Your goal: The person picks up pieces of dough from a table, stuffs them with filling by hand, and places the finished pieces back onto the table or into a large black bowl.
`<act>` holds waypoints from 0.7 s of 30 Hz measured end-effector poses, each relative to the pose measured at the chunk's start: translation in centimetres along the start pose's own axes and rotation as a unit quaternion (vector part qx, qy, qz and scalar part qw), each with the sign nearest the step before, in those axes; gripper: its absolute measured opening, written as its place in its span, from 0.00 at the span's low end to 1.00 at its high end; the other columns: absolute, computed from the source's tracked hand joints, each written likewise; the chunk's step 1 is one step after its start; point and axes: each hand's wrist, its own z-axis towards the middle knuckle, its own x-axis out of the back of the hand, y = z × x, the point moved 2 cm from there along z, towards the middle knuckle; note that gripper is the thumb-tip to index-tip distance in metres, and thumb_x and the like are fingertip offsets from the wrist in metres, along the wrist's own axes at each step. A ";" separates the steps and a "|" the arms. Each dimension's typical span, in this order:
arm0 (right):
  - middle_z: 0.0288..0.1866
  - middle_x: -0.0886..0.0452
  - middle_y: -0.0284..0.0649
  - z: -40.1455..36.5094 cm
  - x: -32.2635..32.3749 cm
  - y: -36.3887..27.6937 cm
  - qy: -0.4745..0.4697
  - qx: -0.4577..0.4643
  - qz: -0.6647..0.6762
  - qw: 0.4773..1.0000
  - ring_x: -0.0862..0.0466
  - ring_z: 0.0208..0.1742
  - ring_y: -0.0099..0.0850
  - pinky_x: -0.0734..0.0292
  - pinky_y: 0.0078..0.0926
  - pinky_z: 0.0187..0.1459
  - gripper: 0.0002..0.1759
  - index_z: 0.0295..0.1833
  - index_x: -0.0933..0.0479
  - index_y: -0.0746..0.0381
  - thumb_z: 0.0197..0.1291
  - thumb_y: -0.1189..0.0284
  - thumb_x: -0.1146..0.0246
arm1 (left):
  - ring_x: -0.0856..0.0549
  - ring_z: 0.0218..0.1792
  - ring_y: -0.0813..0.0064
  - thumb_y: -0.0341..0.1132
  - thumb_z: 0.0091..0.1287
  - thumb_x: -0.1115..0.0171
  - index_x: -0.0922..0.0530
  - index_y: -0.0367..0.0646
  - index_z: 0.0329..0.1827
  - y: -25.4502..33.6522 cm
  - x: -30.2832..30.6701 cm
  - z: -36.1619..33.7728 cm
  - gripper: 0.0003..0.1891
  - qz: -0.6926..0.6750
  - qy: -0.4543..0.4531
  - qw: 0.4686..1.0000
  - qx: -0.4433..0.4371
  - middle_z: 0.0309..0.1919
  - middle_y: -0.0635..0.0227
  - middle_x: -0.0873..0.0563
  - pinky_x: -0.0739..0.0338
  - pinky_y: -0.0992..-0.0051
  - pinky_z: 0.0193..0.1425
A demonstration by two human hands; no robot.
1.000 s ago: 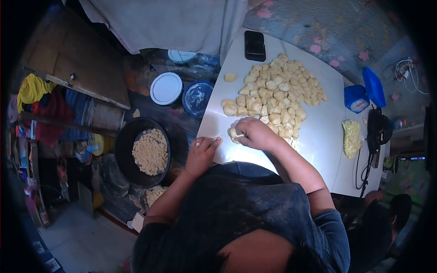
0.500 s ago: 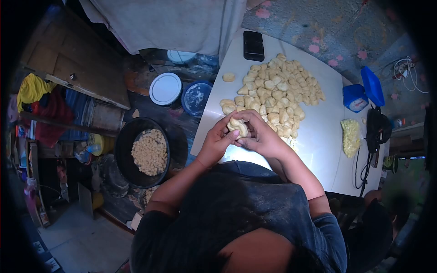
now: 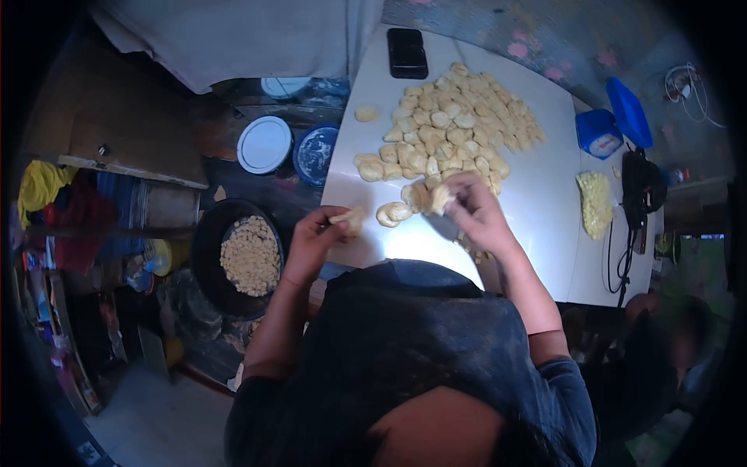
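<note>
My left hand [image 3: 311,240], over the table's left edge, pinches a pale piece of dough [image 3: 352,221] between thumb and fingers. Farther right, my right hand [image 3: 481,214] is closed on another dough piece [image 3: 442,201], slightly blurred by motion. Between the hands, a few flattened dough pieces [image 3: 394,213] lie on the white table [image 3: 537,257]. Just beyond them spreads a large heap of dough pieces [image 3: 455,121], rounded and cream-coloured. One lone dough piece [image 3: 366,114] rests left of the heap.
On the floor side at left stands a black tub [image 3: 204,257] with small pale lumps in it. Lidded buckets [image 3: 264,145] are behind it. The table also bears a black case [image 3: 408,53], a blue scale [image 3: 599,134], a bag of yellowish pieces [image 3: 595,204] and a black corded device [image 3: 643,187].
Both hands were together on dough; they have moved apart, left hand leftward and right hand rightward, each with a piece. Flattened pieces now show between them. The whole view has shifted slightly.
</note>
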 end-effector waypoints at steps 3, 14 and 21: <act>0.54 0.23 0.42 -0.9 -1.1 -0.8 -0.173 0.055 -0.150 0.972 0.22 0.55 0.40 0.27 0.32 0.57 0.11 0.44 0.22 0.62 0.55 0.80 0.41 | 0.18 0.41 0.74 0.26 0.63 0.42 0.24 0.33 0.52 -0.5 0.0 0.4 0.14 -0.085 -0.004 0.996 0.008 0.43 0.60 0.17 0.22 0.75 0.46; 0.40 0.23 0.39 -4.1 1.1 1.0 -0.125 0.032 -0.500 0.857 0.26 0.48 0.39 0.29 0.36 0.50 0.10 0.39 0.21 0.62 0.48 0.76 0.36 | 0.16 0.43 0.64 0.30 0.67 0.48 0.31 0.29 0.60 -1.5 -2.6 1.1 0.19 -0.225 -0.114 0.965 0.066 0.48 0.54 0.20 0.22 0.67 0.56; 0.37 0.19 0.40 -2.1 -1.1 -1.2 -0.055 0.065 -0.153 0.985 0.19 0.40 0.33 0.24 0.28 0.44 0.11 0.41 0.20 0.64 0.51 0.76 0.37 | 0.17 0.47 0.65 0.29 0.67 0.48 0.30 0.30 0.58 -1.3 -3.9 0.8 0.18 -0.194 -0.130 0.969 0.084 0.48 0.54 0.20 0.22 0.66 0.57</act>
